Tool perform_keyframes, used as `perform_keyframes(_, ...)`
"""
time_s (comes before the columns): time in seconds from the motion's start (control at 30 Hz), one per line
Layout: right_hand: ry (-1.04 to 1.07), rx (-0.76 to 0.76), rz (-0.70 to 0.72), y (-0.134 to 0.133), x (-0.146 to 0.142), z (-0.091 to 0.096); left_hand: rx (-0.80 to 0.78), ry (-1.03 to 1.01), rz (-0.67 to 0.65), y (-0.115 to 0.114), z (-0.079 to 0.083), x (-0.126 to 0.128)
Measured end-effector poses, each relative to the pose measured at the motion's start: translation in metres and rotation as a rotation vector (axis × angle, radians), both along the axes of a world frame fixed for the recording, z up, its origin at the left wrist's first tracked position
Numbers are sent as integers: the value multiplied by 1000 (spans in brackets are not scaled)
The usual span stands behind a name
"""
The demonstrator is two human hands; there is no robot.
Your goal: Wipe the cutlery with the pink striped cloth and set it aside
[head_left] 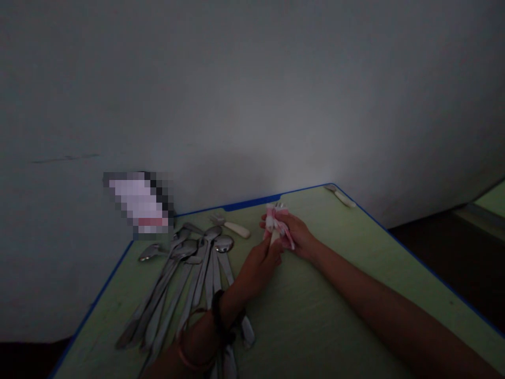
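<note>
My left hand is closed around the pale handle of a fork; the tips of its tines show just above the cloth. A pink and white cloth is wrapped about the upper part of the fork, with my right hand closed on it from the right. Part of the fork is hidden by the cloth and fingers. To the left of my hands lies a second fork with a cream handle. A heap of metal spoons spreads beside and under my left forearm.
The green table has a blue edge and stands against a grey wall. Near its far right corner lies another cream-handled piece of cutlery. A blurred-out rectangular object leans on the wall at the back left.
</note>
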State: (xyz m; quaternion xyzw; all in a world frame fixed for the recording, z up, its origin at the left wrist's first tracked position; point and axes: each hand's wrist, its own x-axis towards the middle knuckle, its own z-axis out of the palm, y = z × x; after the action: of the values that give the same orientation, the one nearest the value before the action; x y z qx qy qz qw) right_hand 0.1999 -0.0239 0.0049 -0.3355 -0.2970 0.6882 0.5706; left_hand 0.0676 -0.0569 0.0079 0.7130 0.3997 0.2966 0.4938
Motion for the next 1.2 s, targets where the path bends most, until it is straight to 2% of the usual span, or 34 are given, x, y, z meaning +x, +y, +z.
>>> perform_keyframes(0.17, 39, 16, -37, 0, -1, -1, 110, 106, -34, -2, 2, -1)
perform_keyframes(0.43, -53, 43, 18, -4, -5, 0, 113, 112, -73, -3, 5, -2)
perform_keyframes(0.63, -68, 25, 10, -5, -6, 1, 79, 133, -78, -4, 9, -2)
perform_keyframes(0.83, -67, 34, -88, -4, -7, -3, 79, 225, -241, 0, 23, -13)
perform_keyframes(1.0, -86, -16, -76, -3, -5, -7, 100, 268, -243, 1, 23, -17)
perform_keyframes(1.2, 58, -116, -26, 3, -1, -8, -83, 120, -185, 8, 13, -16)
